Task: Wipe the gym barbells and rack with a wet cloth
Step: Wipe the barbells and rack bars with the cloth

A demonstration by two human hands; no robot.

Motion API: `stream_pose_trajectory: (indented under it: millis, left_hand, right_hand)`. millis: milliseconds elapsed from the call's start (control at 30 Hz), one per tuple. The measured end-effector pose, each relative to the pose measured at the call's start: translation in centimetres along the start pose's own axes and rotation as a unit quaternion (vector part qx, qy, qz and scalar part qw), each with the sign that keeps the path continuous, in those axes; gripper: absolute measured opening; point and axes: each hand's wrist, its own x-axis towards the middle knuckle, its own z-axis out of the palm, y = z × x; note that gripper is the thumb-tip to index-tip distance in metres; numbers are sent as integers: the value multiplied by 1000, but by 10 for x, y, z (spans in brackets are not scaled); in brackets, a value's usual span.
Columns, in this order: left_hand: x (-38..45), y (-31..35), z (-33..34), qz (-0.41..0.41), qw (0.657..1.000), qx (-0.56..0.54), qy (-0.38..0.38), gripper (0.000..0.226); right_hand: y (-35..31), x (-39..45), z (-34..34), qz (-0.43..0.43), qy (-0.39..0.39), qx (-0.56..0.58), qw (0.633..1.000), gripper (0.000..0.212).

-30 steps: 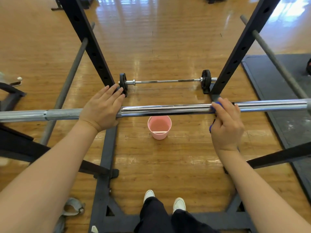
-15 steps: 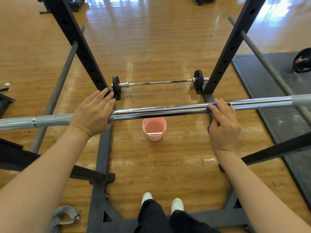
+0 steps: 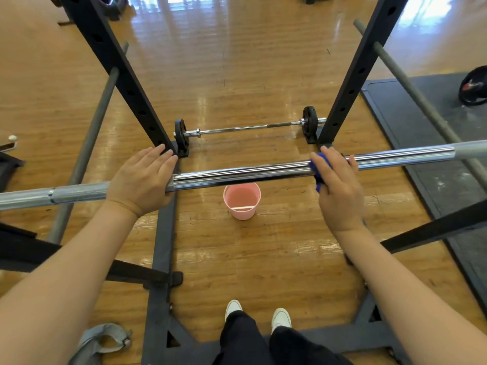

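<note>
Barbell [image 3: 242,175] rests across the rack [image 3: 350,83]; your right hand [image 3: 340,191] clamps the blue cloth [image 3: 319,167] round it mid-wipe, left hand [image 3: 142,180] flat, fingers straight; next, slide the cloth along.

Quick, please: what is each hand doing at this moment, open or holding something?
Left hand: open, fingers straight, resting on the barbell.
Right hand: grip closed around the blue cloth, pressing it on the barbell.
</note>
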Motion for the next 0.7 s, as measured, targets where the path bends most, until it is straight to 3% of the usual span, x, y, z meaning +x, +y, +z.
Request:
stream_pose_trajectory:
  millis: [67,200,333,433,567,700]
  left_hand:
    - [0,0,0,-2,1000,1,-2,47]
    - [0,2,0,0,1000,4,1,47]
    - [0,2,-2,-3,1000,9,-1,47]
    - [0,3,-4,1,1000,10,-1,46]
    - [1,3,-3,6,1000,13,10,47]
    - [0,1,0,-7,1000,8,16,45]
  right_hand:
    - [-16,0,11,7,27,7,1000,31]
    - [-48,7,26,-100,-1,41,994,30]
    - [-26,11,15,-150,-23,-9,988,32]
    - [8,4,-6,-63,-9,-26,998,42]
    - [14,-2,-15,48,17,-29,998,38]
    - [-30,7,-3,52,6,0,999,37]
